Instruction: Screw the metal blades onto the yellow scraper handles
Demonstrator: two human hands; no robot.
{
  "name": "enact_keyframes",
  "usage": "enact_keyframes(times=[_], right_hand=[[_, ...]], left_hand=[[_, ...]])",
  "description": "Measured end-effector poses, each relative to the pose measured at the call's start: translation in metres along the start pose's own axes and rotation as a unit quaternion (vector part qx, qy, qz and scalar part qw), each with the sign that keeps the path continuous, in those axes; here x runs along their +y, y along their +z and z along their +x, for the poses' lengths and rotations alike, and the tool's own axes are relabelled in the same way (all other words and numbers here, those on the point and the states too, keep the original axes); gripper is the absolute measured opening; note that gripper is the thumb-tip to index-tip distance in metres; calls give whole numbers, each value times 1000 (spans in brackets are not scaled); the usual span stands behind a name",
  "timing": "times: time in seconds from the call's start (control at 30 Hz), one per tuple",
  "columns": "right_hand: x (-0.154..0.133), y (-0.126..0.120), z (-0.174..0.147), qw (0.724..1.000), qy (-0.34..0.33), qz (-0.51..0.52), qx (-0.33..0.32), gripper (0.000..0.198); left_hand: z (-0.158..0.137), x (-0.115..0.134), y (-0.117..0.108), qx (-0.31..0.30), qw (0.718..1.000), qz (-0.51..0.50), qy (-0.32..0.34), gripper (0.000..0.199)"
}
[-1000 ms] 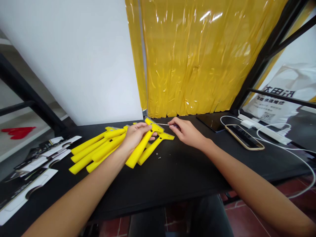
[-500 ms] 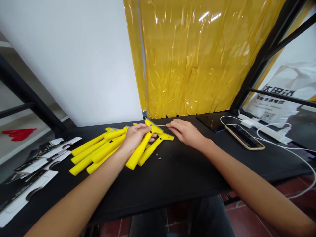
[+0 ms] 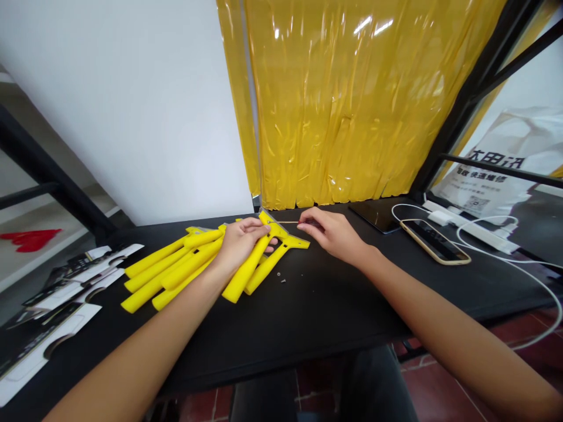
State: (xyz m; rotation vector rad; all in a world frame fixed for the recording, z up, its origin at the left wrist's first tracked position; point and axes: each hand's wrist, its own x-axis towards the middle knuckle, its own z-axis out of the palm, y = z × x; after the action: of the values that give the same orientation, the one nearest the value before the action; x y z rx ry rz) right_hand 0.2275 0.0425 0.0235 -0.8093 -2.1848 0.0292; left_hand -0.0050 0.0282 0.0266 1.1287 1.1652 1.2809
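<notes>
My left hand point(image 3: 243, 240) is closed around the head end of a yellow scraper point(image 3: 245, 271), whose handle slants down toward me. In my right hand point(image 3: 328, 227), the fingers pinch a screwdriver point(image 3: 285, 222); its thin shaft points left, with the tip at a screw on the scraper's head. My fingers hide most of the screwdriver's handle. Just beneath the held scraper lies another yellow scraper point(image 3: 268, 269). Several more yellow scrapers point(image 3: 171, 269) are heaped to the left, partly behind my left forearm. A small screw point(image 3: 283, 281) and a tiny nut point(image 3: 278, 274) rest on the black table.
Printed cards point(image 3: 57, 334) are piled at the left. On the right lie a phone point(image 3: 435, 241), a dark tablet point(image 3: 376, 218) and a white power strip point(image 3: 475, 227) with cables. A yellow plastic curtain point(image 3: 352, 105) and a white panel point(image 3: 132, 105) rise behind the table point(image 3: 343, 334).
My right hand has moved slightly right along the screwdriver, and more of its shaft shows. The left hand keeps its hold on the scraper. The whole view has shifted a little.
</notes>
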Motion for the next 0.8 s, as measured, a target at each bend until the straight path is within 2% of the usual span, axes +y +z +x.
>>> enact_keyframes(times=[0.1, 0.3, 0.47, 0.57, 0.7, 0.8], right_hand=[[0, -1, 0, 1000, -4, 6, 5, 19], [-1, -1, 0, 998, 45, 41, -8, 20], [0, -1, 0, 994, 39, 101, -20, 18], [2, -3, 1, 995, 45, 89, -10, 17], [4, -3, 2, 995, 80, 54, 23, 25], [5, -1, 1, 996, 82, 40, 9, 25]], left_hand=[[-2, 2, 1, -2, 1000, 3, -7, 17], [-2, 0, 0, -22, 1000, 12, 15, 21], [2, -1, -4, -13, 999, 14, 35, 18], [3, -2, -5, -6, 999, 17, 46, 17], [2, -3, -4, -16, 997, 44, 61, 18], [1, -3, -3, -20, 996, 54, 70, 19]])
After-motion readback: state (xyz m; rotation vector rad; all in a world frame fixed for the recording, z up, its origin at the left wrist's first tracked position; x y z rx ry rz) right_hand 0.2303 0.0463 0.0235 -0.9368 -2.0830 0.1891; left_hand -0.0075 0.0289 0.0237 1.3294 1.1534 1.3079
